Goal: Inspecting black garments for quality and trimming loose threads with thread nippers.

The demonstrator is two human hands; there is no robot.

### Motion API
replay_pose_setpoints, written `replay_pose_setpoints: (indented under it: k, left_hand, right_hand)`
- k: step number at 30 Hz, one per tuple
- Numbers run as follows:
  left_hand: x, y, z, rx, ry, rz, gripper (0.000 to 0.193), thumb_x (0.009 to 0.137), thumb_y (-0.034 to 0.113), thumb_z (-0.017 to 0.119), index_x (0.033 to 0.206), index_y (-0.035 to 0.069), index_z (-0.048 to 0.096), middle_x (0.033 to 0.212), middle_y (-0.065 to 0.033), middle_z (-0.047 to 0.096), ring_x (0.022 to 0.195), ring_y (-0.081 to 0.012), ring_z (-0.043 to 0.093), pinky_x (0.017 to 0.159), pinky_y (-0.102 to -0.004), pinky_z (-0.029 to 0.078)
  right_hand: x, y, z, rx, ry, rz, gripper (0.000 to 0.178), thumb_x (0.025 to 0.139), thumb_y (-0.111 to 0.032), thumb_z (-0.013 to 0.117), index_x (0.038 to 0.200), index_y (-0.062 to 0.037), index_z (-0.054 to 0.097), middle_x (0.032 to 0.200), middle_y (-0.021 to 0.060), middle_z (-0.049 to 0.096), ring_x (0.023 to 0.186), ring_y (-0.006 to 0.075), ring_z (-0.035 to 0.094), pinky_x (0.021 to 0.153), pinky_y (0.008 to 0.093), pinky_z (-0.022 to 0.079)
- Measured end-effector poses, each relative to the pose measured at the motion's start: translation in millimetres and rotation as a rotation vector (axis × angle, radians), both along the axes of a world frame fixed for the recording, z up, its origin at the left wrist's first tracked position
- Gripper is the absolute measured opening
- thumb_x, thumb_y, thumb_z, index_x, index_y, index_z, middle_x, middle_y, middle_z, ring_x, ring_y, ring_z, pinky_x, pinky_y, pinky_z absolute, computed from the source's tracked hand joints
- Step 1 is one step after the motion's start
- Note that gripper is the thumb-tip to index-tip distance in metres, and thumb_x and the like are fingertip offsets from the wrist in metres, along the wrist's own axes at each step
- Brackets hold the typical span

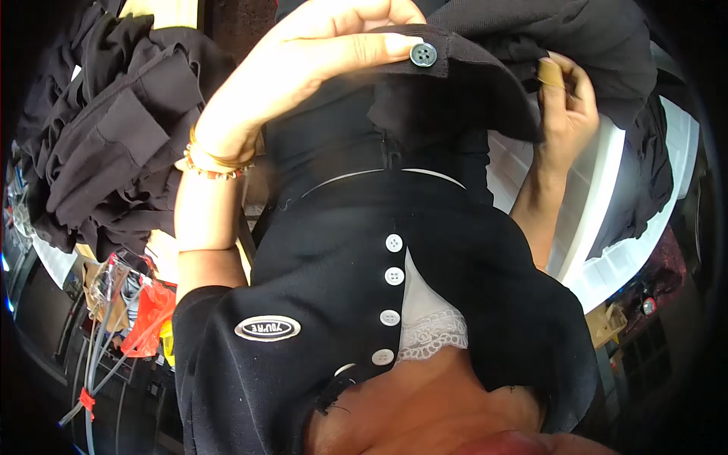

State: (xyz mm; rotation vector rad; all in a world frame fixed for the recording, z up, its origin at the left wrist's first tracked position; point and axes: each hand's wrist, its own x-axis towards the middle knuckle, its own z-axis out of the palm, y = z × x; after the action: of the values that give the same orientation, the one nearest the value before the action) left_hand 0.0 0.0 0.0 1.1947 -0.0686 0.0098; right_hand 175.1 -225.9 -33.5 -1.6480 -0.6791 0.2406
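A dark garment (470,106) with a ribbed band is stretched between my two hands at the top of the view. My left hand (326,57) is closed on one end of the band, its thumb pressed beside a dark four-hole button (423,54). At the other side my right hand (569,102) pinches the garment's edge, fingers curled. Something yellow, like a wrap, covers one fingertip (550,73) of that hand. More of the dark cloth hangs beyond both hands, and its folds hide part of the right fingertips.
A heap of dark garments (121,144) lies on the left. On the right stands a white plastic bin (599,205) with dark cloth (637,189) over it. Red plastic (149,318) and grey tied cords (91,364) are at the lower left.
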Motion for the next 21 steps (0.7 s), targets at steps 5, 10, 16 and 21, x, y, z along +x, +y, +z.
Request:
replay_pose_setpoints:
  k: [5,10,16,21]
  left_hand:
    - [30.8,0.2,-32.2,0.053,-0.447,-0.021,0.018,0.096,0.009,0.060,0.112,0.002,0.060,0.103,0.0000,0.063,0.092,-0.0049,0.056,0.082,-0.0203,0.044]
    - [19.7,-13.2,-8.0,0.005,-0.084,0.099,0.026,0.096,0.008,0.059,0.121,0.003,0.055,0.099,0.0004,0.061,0.088,-0.0041,0.053,0.080,-0.0190,0.042]
    - [30.6,-42.8,7.6,0.439,-0.087,0.336,0.036,0.084,-0.002,0.067,0.119,0.002,0.058,0.106,-0.0037,0.063,0.099,-0.0101,0.056,0.090,-0.0247,0.044]
    - [38.1,-42.8,3.8,0.481,0.039,0.334,0.018,0.095,0.003,0.059,0.112,-0.002,0.065,0.104,-0.0038,0.067,0.096,-0.0087,0.061,0.089,-0.0219,0.047]
  right_hand:
    - [-20.7,8.8,28.0,0.063,-0.415,0.217,0.060,0.062,-0.024,0.094,0.112,-0.0023,0.068,0.080,-0.0027,0.051,0.059,0.0047,0.041,0.050,0.0175,0.029]
    - [-15.1,17.4,29.7,-0.076,-0.433,0.255,0.024,0.072,-0.003,0.084,0.092,-0.0016,0.071,0.081,0.0019,0.057,0.064,0.0081,0.053,0.055,0.0186,0.040]
    - [11.2,-2.7,36.3,0.118,0.404,0.443,0.011,0.093,-0.007,0.061,0.098,0.0018,0.066,0.083,-0.0015,0.061,0.074,0.0043,0.055,0.069,0.0187,0.043]
    - [7.2,-10.8,38.2,0.077,0.455,0.379,0.010,0.092,-0.007,0.063,0.096,0.0022,0.066,0.081,-0.0008,0.061,0.073,0.0042,0.056,0.069,0.0185,0.043]
